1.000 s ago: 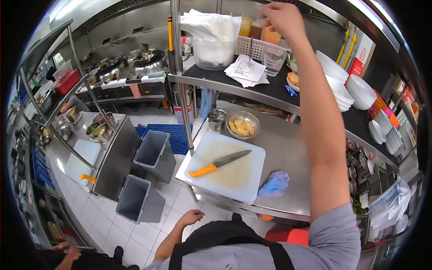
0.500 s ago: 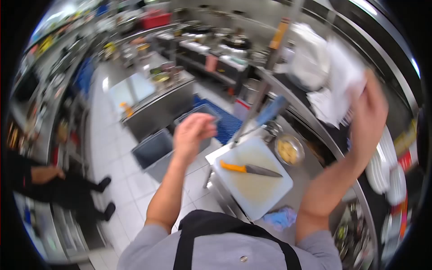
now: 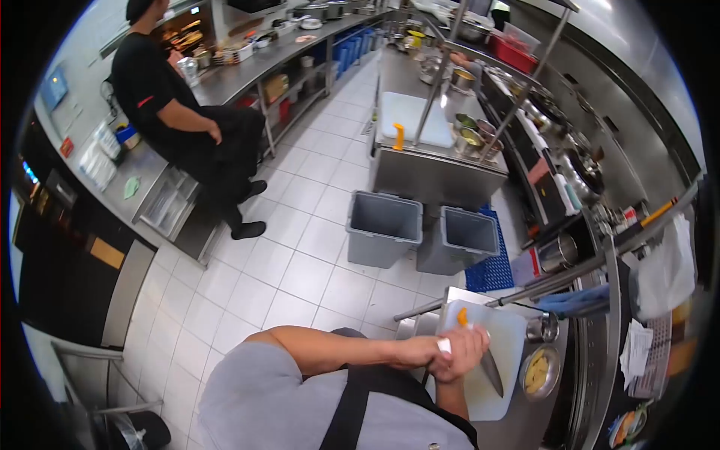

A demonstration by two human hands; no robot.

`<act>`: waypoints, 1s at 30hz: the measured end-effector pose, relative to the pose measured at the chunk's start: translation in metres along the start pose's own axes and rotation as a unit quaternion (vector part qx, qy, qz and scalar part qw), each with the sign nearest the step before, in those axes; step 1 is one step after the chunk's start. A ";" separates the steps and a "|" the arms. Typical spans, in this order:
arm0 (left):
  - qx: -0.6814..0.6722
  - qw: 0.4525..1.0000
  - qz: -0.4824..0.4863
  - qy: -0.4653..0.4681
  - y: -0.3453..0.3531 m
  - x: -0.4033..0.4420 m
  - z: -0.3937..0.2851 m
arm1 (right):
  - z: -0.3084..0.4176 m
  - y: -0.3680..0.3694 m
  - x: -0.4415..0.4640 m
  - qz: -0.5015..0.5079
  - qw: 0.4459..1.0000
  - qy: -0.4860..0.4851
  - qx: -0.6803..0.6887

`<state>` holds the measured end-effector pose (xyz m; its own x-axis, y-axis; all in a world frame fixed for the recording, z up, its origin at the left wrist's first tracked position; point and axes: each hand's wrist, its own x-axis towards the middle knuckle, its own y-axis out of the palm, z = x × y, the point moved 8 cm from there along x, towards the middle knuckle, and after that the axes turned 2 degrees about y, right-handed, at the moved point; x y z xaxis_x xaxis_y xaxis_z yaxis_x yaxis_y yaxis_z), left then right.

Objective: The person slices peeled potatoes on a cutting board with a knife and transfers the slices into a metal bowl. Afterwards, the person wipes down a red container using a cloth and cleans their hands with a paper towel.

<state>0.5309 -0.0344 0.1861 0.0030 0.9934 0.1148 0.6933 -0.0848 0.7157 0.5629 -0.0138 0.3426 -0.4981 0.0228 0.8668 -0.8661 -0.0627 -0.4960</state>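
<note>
My left hand (image 3: 421,352) and my right hand (image 3: 466,349) are pressed together above the near part of a white cutting board (image 3: 505,330). Both are closed around a crumpled piece of white paper (image 3: 445,346), of which only small bits show between the fingers. Beneath my hands, a knife (image 3: 491,373) lies on the board, its orange handle partly covered. To the right of the board is a metal bowl (image 3: 553,381) of pale yellow pieces, with a small metal pot (image 3: 543,328) beyond it.
A person in black (image 3: 180,112) stands at the left by a counter. Two grey bins (image 3: 385,225) stand on the tiled floor ahead, before another steel counter (image 3: 420,176). A shelf at the right bears a white plastic bag (image 3: 667,259) and papers (image 3: 636,352).
My right hand has come down from the shelf with white paper and met my left hand over the board. The view has swung left, bringing the standing person more fully into sight.
</note>
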 end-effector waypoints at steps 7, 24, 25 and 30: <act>-0.011 0.987 -0.162 -0.014 -0.026 -0.022 -0.030 | -0.008 0.037 0.010 0.035 0.975 0.051 0.213; -0.308 0.907 -0.228 0.176 -0.064 -0.049 -0.042 | 0.033 0.161 -0.019 0.360 0.865 0.125 0.328; -0.293 0.898 -0.267 0.193 -0.075 -0.053 -0.045 | 0.038 0.161 -0.022 0.359 0.863 0.124 0.334; -0.294 0.835 -0.301 0.354 -0.100 -0.054 -0.075 | 0.048 0.165 -0.023 0.403 0.844 0.102 0.339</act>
<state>0.4072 -0.0852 0.1604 -0.7897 0.5925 -0.1590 -0.0599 0.1835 0.9812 0.4335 -0.0723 0.2430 -0.9709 -0.1324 0.1998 -0.0529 -0.6946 -0.7175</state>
